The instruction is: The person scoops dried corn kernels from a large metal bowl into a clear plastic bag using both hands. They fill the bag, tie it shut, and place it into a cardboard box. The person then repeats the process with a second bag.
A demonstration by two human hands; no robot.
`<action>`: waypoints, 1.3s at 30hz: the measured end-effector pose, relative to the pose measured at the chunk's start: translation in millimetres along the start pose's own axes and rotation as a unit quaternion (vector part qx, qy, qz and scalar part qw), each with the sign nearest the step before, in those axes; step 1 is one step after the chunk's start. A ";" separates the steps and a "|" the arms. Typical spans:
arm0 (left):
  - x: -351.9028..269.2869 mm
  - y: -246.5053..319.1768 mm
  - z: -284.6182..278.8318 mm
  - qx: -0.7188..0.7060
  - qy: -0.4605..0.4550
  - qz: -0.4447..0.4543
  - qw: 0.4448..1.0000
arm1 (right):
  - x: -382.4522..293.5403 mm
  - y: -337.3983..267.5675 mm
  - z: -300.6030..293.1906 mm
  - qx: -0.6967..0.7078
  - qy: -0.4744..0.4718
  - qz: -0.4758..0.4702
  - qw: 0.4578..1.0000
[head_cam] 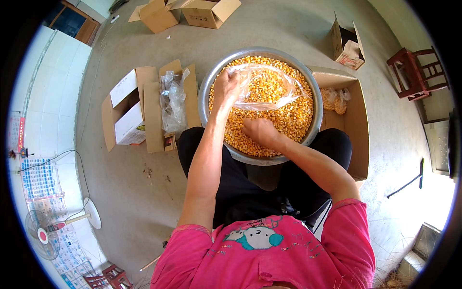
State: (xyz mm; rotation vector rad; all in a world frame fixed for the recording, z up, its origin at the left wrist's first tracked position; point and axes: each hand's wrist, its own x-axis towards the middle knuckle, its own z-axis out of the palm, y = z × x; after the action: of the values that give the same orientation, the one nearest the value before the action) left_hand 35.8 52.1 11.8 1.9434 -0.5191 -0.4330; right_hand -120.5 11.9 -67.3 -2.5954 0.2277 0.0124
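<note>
A large round metal basin [316, 119] full of loose corn kernels [288, 124] stands in front of me, by my knees. My left hand [229, 85] grips the edge of a clear plastic bag [258, 106], which lies spread over the corn with kernels showing in and through it. Nearer to me, my right hand [261, 132] is curled down at the kernels; its fingertips are hidden, so whether it holds any cannot be told.
Left of the basin is an open cardboard box [153, 119] of clear plastic bags [174, 108], beside another open carton [119, 90]. At right, a large box [357, 126] holds bagged corn [339, 103]. Further off are more cartons [202, 16] and a wooden chair [411, 74].
</note>
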 end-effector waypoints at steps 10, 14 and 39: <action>-1.4 1.7 -1.1 0.018 0.012 0.025 0.999 | 1.4 -13.4 -107.4 0.349 -0.077 -0.083 0.930; -5.5 8.0 0.1 0.028 0.016 0.044 0.999 | 10.4 1.1 -137.6 0.476 -0.022 0.063 0.877; -1.4 15.6 -2.1 0.040 -0.034 0.034 0.998 | 65.9 54.3 -84.5 0.351 0.189 0.103 0.911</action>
State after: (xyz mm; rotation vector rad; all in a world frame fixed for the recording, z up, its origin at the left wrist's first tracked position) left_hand 33.1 48.6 27.0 1.9868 -0.6524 -0.4424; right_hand -67.4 -87.6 -25.8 -1.8235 0.5370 -0.4239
